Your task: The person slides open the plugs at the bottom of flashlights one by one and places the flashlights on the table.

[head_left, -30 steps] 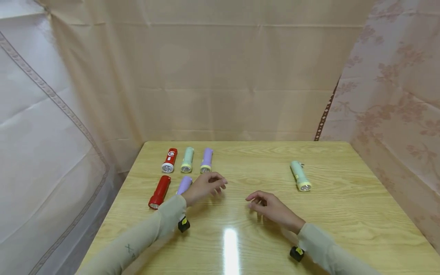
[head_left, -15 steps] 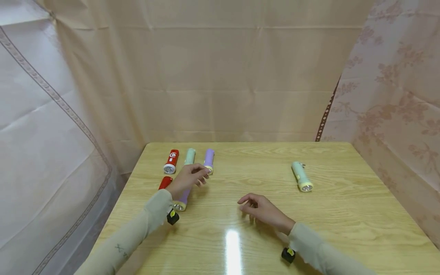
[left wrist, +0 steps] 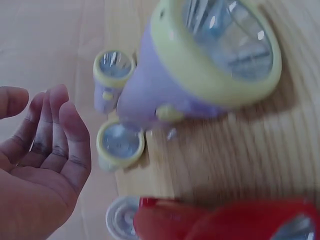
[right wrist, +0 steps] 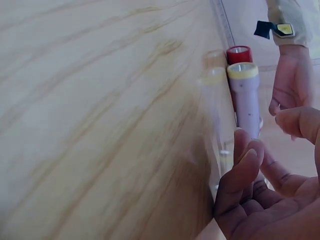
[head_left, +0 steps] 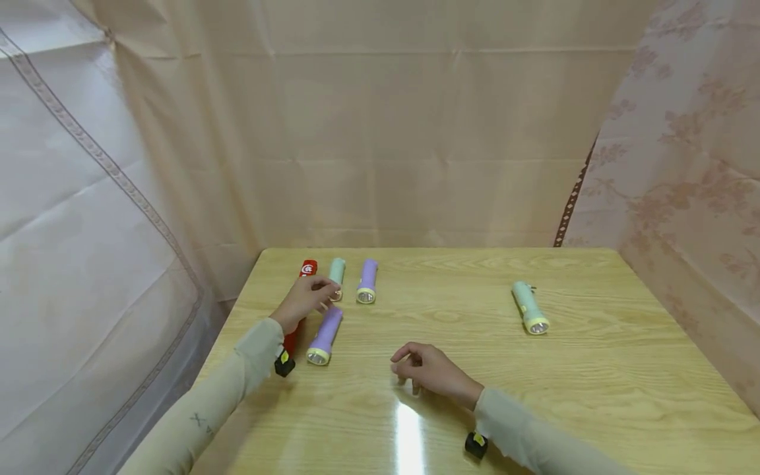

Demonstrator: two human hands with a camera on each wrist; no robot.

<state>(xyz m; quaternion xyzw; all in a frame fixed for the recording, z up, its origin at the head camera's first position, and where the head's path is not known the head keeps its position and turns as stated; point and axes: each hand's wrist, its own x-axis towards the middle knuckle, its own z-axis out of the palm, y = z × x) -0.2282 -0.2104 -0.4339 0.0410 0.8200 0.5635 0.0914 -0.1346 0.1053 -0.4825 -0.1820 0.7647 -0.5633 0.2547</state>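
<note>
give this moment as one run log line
left hand: empty, above flashlight cluster | right hand: empty, above tabletop | cluster: two red, two purple, one mint | lone mint flashlight: lying toward right side

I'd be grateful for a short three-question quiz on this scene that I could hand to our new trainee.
1. Count: How many purple flashlights lie on the table?
2. True or false: Neither the left hand nor the right hand is holding anything.
3. Multiple choice: What is the main body colour of the lone flashlight on the person's right?
A) Red
B) Purple
C) Mint green

Key:
1. Two, one farther back and one nearer the person.
2. True; the wrist views show nothing in either hand.
3. C
</note>
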